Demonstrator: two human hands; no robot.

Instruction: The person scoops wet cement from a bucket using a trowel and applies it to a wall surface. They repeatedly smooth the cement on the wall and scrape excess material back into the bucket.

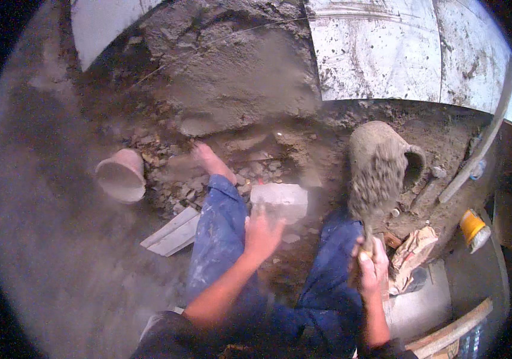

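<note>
My right hand grips the handle of a trowel, its fingers wrapped round it. A heap of wet grey mortar covers the trowel's blade, held in front of a mortar-coated bucket that lies tilted. My left hand is blurred, its fingers stretched out at the near edge of a pale rectangular slab. Whether the fingertips touch the slab or hover over it, I cannot tell.
White panels cover the far right ground beside a rough mortar bed. A small pot-shaped bucket lies left of my bare foot, among rubble. Pale strips, crumpled paper and a yellow container lie about.
</note>
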